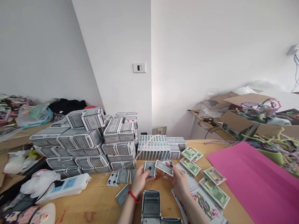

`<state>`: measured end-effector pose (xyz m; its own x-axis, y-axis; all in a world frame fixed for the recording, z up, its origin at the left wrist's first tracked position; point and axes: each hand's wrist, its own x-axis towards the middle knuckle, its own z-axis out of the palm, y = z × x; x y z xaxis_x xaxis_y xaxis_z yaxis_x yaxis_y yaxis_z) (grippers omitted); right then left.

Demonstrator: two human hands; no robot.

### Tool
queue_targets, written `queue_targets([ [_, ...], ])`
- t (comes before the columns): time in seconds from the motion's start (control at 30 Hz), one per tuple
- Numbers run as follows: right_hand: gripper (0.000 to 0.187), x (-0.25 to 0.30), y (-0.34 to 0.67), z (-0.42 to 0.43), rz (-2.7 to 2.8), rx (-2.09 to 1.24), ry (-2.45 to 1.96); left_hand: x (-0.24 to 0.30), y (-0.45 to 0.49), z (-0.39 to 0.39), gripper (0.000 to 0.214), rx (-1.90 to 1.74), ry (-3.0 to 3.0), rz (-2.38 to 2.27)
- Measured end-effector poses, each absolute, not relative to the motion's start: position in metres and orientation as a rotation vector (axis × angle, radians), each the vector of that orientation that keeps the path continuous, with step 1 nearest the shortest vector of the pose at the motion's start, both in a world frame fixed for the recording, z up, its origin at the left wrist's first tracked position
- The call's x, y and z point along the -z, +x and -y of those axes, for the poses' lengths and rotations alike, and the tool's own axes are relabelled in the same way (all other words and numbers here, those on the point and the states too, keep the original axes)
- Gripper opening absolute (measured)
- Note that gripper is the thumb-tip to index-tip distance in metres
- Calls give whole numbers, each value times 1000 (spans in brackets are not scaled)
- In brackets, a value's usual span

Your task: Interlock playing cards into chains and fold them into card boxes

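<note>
My left hand (139, 178) pinches a grey-patterned playing card (150, 168) with its back up, thumb on top. In my right hand (178, 179) is another playing card (164, 167), held tilted by its right end. The two cards nearly meet between my hands. Below them, close to me, stands an open box made of folded cards (151, 203), with part of a second one (171, 220) beside it. Loose cards (123, 176) lie left of my left hand. Under my right forearm are large face cards (202, 202), partly hidden.
Stacked card boxes (90, 140) rise at the back left, beside a row of green-edged card packs (154, 147). Banknote-patterned packs (214, 191) and a pink sheet (257, 180) lie to the right. A white power strip (67, 186) is at left, a cardboard box (252, 119) at far right.
</note>
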<state>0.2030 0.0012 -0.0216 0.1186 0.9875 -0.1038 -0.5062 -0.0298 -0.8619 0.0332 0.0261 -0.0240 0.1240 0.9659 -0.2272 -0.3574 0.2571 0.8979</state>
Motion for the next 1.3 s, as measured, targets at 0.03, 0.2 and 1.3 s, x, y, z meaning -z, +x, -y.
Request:
queue_targets([
  [0.03, 35, 24, 203, -3, 724, -1292, -1004, 25, 33, -26, 28, -1135, 780, -980],
  [0.2, 42, 36, 206, -8, 898, -1078, -1238, 25, 32, -26, 29, -1174, 699, -936],
  [1.3, 46, 43, 210, -7, 1056, -757, -1444, 34, 31, -30, 30, -1144, 813, -946],
])
